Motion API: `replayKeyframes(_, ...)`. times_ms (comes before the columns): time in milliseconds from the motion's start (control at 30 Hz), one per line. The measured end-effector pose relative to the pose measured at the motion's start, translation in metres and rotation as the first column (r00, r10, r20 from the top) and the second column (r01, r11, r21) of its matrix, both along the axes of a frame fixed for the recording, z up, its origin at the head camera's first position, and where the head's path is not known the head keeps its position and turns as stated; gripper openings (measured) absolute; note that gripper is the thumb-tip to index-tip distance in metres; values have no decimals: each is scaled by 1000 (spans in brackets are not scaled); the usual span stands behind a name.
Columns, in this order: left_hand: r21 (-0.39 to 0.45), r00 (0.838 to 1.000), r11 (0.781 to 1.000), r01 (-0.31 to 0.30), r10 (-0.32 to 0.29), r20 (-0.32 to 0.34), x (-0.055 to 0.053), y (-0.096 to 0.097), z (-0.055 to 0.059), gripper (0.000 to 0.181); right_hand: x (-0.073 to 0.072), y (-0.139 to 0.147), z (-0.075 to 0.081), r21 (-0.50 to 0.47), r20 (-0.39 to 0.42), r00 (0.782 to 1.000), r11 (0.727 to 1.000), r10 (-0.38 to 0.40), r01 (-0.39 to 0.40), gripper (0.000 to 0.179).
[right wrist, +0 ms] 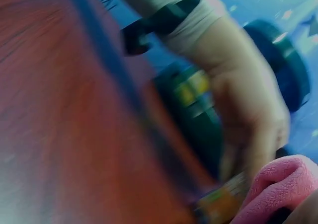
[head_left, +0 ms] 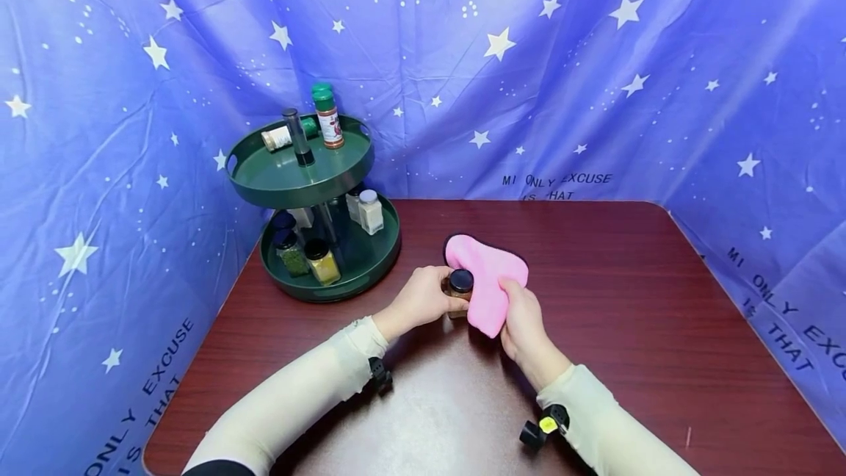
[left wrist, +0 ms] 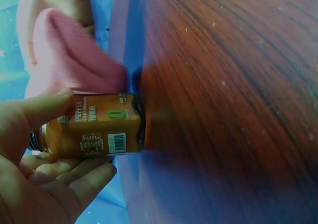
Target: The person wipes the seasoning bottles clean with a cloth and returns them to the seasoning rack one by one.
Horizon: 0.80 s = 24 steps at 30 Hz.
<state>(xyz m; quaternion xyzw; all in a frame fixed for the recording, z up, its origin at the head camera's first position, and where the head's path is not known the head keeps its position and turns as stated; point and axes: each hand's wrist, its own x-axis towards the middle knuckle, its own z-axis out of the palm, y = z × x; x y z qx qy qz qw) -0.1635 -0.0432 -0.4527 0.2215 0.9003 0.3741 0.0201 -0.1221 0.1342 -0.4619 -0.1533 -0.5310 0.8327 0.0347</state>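
Observation:
My left hand (head_left: 421, 298) grips a small spice jar (left wrist: 102, 124) with a black lid (head_left: 461, 280), thumb on one side and fingers on the other. PEPPER shows on its orange-brown label in the left wrist view, and its base is close over the table. A pink cloth (head_left: 487, 278) with a dark edge is pinched by my right hand (head_left: 526, 323), thumb on top. The cloth lies along the right side of the jar, and its fuzzy fold (right wrist: 285, 182) shows in the right wrist view. The right fingers are mostly hidden by it.
A green two-tier rack (head_left: 300, 181) stands on the reddish-brown table (head_left: 615, 300) at the back left. Its upper tier holds a standing green-capped shaker (head_left: 328, 120) and one lying down (head_left: 277, 139). Several jars (head_left: 322, 263) stand below. A starry blue curtain (head_left: 429, 42) hangs behind.

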Motion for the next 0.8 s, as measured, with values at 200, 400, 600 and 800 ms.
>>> replayKeyframes(200, 18, 1000, 1000, 3, -3, 13, 1, 2, 0, 32, 6, 4, 28, -89, -112, 994, 996, -10, 0, 13)
replayKeyframes(400, 26, 1000, 1000, -2, 2, 7, 0, 2, 0, 31, 0, 3, 3, -111, -6, 999, 993, -34, 33, 12)
replayKeyframes(600, 32, 1000, 999, 3, -3, 2, -3, 0, -3, 35, -4, 3, -20, -52, 72, 997, 998, 29, -25, 12)
replayKeyframes(800, 10, 1000, 1000, 8, -8, 13, -2, -1, -1, 37, 0, 9, -1, -81, 9, 999, 996, 42, -41, 9)
